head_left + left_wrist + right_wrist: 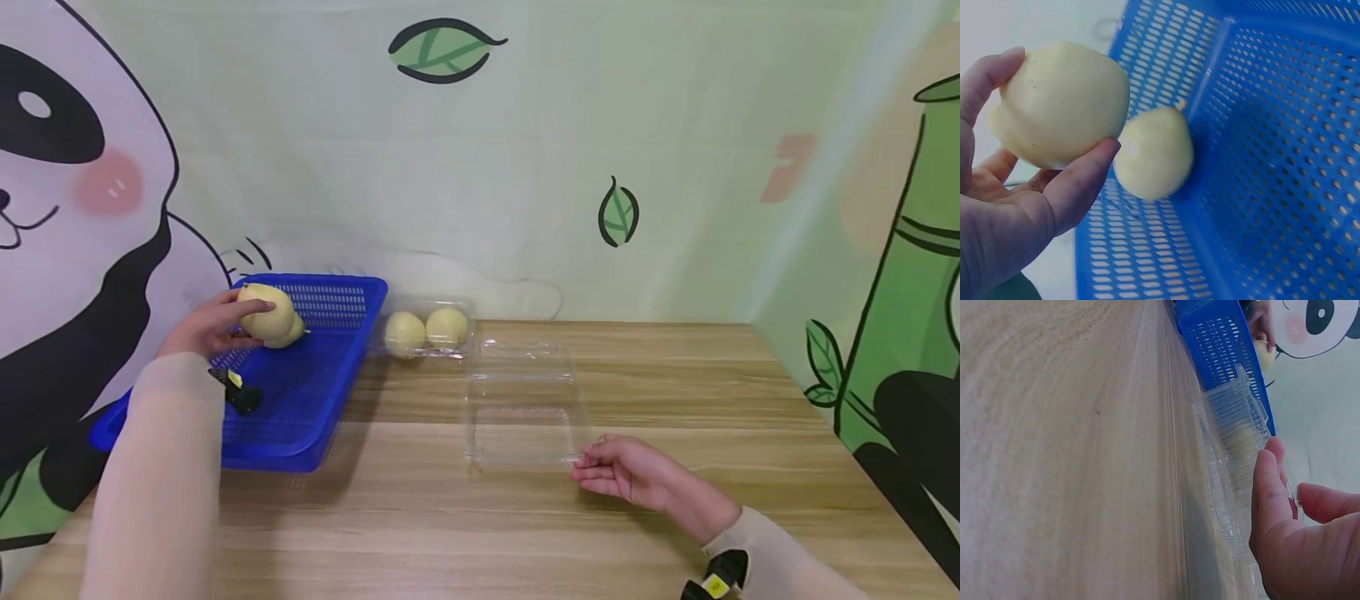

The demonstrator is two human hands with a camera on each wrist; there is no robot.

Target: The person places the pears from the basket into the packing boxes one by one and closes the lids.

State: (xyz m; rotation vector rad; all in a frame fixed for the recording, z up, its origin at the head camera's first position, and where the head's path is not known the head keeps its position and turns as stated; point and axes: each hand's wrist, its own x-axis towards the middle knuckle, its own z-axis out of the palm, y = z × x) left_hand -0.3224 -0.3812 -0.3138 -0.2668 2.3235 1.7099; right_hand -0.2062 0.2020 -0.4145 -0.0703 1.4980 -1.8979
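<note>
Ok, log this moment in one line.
left grip: holds pear at blue basket | right grip: pinches clear container | in basket: another pear | second container: two pears

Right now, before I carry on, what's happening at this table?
A person's left grip holds a pear at the left side of a blue basket, where another pear lies. The right grip holds the near right corner of a clear container on the table; no fruit shows inside it. Beside the basket, a second clear container holds two pale yellow fruits.
</note>
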